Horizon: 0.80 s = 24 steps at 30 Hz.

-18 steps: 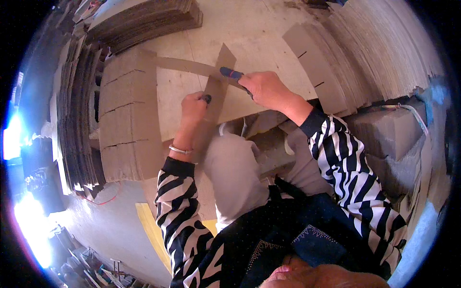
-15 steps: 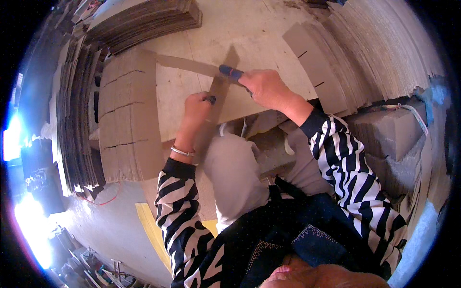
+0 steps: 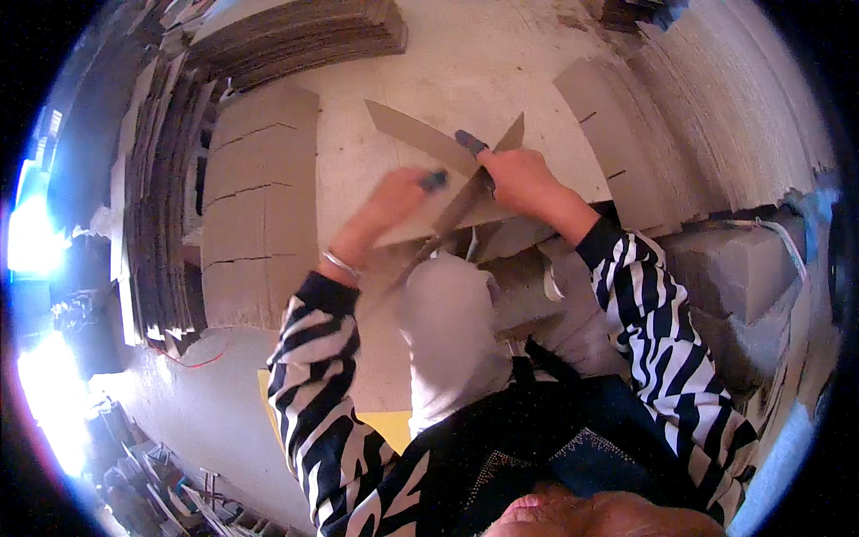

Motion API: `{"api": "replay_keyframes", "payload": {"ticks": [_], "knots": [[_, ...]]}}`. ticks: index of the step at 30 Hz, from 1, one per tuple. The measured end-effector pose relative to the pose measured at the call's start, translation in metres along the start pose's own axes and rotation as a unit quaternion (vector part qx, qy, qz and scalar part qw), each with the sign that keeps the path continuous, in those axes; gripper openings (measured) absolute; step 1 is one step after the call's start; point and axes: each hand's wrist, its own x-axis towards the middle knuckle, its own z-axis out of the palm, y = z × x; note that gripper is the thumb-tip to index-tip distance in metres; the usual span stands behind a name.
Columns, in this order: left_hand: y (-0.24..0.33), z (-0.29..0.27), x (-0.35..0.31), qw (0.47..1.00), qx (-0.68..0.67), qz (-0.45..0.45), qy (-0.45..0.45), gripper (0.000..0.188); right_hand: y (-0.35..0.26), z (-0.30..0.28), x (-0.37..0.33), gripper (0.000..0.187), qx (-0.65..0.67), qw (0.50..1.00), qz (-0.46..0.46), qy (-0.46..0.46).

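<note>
Two flat cardboard strips cross each other above the pale wooden tabletop. One cardboard strip [image 3: 407, 125] slants from upper left toward the crossing; the other cardboard strip [image 3: 461, 204] runs from upper right down toward my knee. At the crossing, my right hand [image 3: 528, 179] is closed on them, with a dark covering on a finger. My left hand [image 3: 389, 208] is just left of the crossing, apart from the strips, its fingers smeared by motion. Dark covering shows at its fingertips. Left of it lies a stack of slotted cardboard [image 3: 255, 206] with dark slits.
More slotted cardboard [image 3: 595, 134] lies along the table's right side, beside tall cardboard stacks [image 3: 743, 116]. A thick cardboard pile [image 3: 304, 40] sits at the back left. Upright cardboard sheets [image 3: 161, 215] stand at far left. The wooden tabletop [image 3: 465, 80] ends just above my knees.
My left hand has come off the lower strip and moved right and is now blurred. My right hand and both crossed strips have shifted slightly right, partly with the whole view.
</note>
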Motion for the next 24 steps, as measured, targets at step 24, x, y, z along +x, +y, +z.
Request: {"api": "replay_keyframes", "payload": {"ticks": [24], "knots": [[-0.041,0.002,-0.005,0.878,-0.270,-0.309,0.246,0.028,0.015,0.021,0.004,0.035,-0.007,0.970,-0.134,0.204]]}}
